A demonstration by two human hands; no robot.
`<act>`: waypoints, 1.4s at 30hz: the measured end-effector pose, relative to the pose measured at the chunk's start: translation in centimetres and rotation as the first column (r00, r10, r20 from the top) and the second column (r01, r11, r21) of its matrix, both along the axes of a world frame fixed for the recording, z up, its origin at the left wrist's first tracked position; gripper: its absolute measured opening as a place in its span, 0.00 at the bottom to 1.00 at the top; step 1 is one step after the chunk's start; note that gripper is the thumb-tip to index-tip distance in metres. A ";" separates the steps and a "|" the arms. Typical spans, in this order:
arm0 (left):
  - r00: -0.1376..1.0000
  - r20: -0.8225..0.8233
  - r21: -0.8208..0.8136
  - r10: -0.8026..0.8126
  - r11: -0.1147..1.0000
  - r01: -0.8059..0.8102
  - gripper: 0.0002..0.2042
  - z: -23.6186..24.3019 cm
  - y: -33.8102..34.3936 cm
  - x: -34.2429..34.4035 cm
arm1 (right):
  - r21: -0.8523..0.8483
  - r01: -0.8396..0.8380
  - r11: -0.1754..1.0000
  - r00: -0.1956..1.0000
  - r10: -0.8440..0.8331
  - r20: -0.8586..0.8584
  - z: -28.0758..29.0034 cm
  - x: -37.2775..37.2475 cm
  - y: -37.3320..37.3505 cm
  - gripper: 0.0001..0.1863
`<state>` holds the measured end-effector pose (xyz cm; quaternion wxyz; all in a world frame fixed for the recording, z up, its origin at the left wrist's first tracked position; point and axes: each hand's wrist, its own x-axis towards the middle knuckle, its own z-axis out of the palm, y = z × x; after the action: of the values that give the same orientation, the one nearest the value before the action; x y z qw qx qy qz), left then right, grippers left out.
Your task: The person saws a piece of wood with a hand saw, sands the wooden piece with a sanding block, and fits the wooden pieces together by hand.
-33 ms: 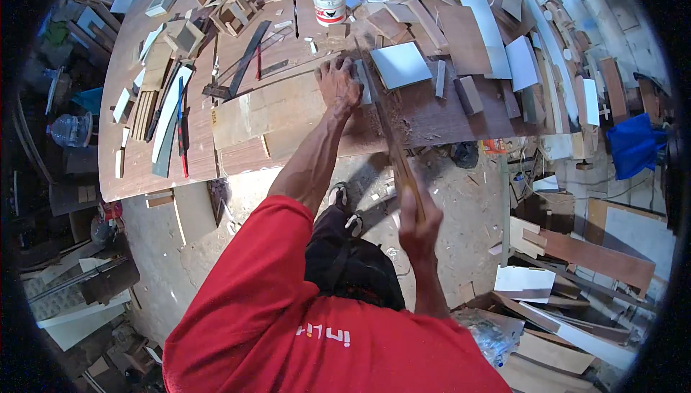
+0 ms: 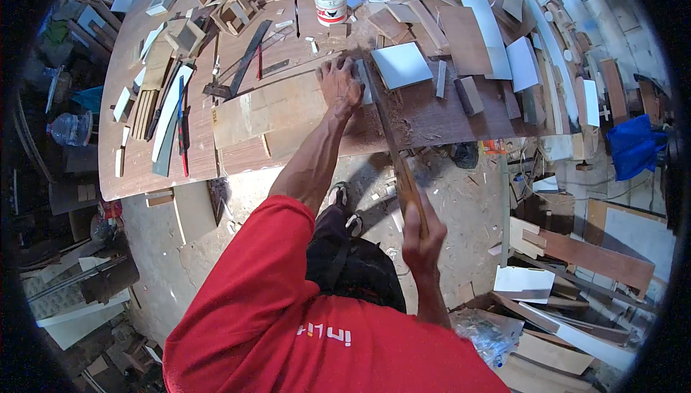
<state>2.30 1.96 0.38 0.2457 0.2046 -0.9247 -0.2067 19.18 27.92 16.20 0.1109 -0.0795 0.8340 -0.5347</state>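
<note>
My left hand (image 2: 342, 87) presses down on a pale plywood board (image 2: 263, 109) at the table's near side, its fingers spread and bent over the right end. A small light piece (image 2: 365, 87) lies just right of those fingers. Below and to the right, my right hand (image 2: 421, 231) is closed on the wooden handle of what looks like a handsaw (image 2: 396, 148), whose long blade runs up past the board's right end. Sawdust (image 2: 403, 125) lies beside the blade. Just right of the blade's far part is a white square panel (image 2: 399, 62).
The cluttered wooden table (image 2: 144, 177) holds offcuts, box frames (image 2: 234, 15), a white tub (image 2: 331, 4), a steel square (image 2: 245, 62) and long strips (image 2: 180, 119). Stacked boards (image 2: 597, 256) and a blue bag (image 2: 633, 145) sit at the right. Concrete floor (image 2: 173, 263) shows below.
My right hand and the saw have moved down toward my body by a short distance. My left hand stays in the same place on the board.
</note>
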 end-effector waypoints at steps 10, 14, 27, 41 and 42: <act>0.997 -0.060 -0.009 -0.041 0.999 0.041 0.25 0.2 -0.3 -0.5 | -0.020 -0.062 0.998 0.961 0.054 -0.272 -4.0 -4.6 -3.1 0.20; 0.999 0.034 0.013 -0.009 1.000 0.009 0.25 0.1 0.0 0.1 | 0.016 -0.019 1.000 1.000 0.019 -0.022 -0.3 1.3 1.0 0.20; 0.998 0.057 0.046 -0.001 0.999 -0.002 0.25 -0.1 0.1 0.1 | -0.015 -0.004 1.000 1.000 0.004 0.011 0.0 1.9 1.3 0.20; 0.999 0.030 0.013 -0.038 0.999 0.038 0.25 -0.2 0.1 0.1 | -0.027 0.032 0.999 0.998 -0.033 -0.049 -1.2 1.9 1.2 0.19; 0.999 0.029 0.012 -0.043 0.999 0.043 0.25 -0.2 0.2 -0.1 | -0.023 0.006 1.000 0.994 -0.008 -0.108 -2.4 0.0 -0.1 0.19</act>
<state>2.22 2.19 0.16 0.2266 0.1891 -0.9312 -0.2141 19.13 27.84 13.76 0.0628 -0.1065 0.8330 -0.5393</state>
